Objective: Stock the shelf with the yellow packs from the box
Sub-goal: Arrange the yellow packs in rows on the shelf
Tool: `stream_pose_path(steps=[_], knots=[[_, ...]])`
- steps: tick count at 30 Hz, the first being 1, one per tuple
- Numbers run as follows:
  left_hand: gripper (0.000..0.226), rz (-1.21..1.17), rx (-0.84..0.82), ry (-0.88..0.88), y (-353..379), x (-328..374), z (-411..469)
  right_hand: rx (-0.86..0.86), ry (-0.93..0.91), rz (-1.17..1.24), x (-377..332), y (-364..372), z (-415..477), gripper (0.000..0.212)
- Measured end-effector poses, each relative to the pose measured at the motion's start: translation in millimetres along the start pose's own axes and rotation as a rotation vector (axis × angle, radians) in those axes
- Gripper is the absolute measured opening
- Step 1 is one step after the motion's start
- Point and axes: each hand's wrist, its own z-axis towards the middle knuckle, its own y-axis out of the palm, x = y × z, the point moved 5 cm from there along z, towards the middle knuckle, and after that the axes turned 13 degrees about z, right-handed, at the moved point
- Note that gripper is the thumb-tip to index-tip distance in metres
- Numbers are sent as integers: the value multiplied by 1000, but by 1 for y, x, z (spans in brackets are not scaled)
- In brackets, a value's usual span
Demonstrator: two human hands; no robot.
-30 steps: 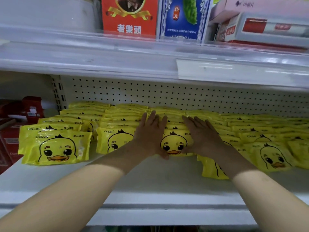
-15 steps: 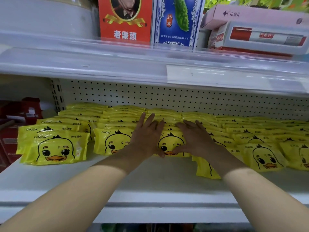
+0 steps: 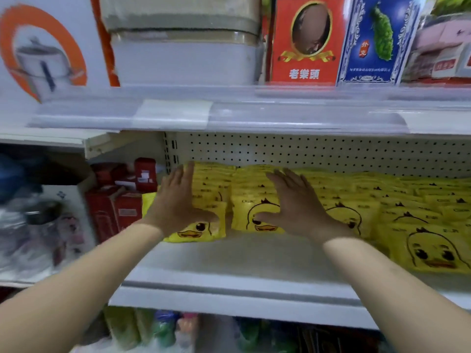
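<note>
Yellow packs with a duck face (image 3: 257,215) lie in several overlapping rows on the white shelf (image 3: 242,261), from its left end to the right edge of view. My left hand (image 3: 178,202) lies flat with straight fingers on the leftmost row (image 3: 204,225). My right hand (image 3: 293,205) is spread flat over the second row, thumb against the front pack. Neither hand grips a pack. The box is out of view.
Red cartons (image 3: 119,200) stand just left of the packs. The shelf above (image 3: 229,110) carries a red box (image 3: 303,39), a blue box (image 3: 374,39) and a white appliance (image 3: 183,39). A perforated back panel (image 3: 305,151) closes the rear. Bottles (image 3: 163,329) stand below.
Both hands and my view have shifted left along the rows, from the middle rows to the two leftmost ones. The hands now sit further apart.
</note>
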Motion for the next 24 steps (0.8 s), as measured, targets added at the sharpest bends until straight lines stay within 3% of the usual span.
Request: stream_pose_path(steps=[5, 10, 13, 18, 24], knots=[[165, -320, -86, -185, 22, -103, -24, -63, -21, 144, -62, 49, 18, 119], [163, -682, -264, -59, 65, -122, -32, -138, 35, 213, -93, 86, 19, 124], [169, -707, -298, -38, 69, -107, -30, -155, 58, 124, -100, 99, 17, 125], [150, -726, -268, -17, 66, -79, -21, -125, 50, 56, -107, 96, 12, 122], [157, -686, -274, -4, 67, -70, -14, -97, 90, 21, -100, 85, 4, 118]])
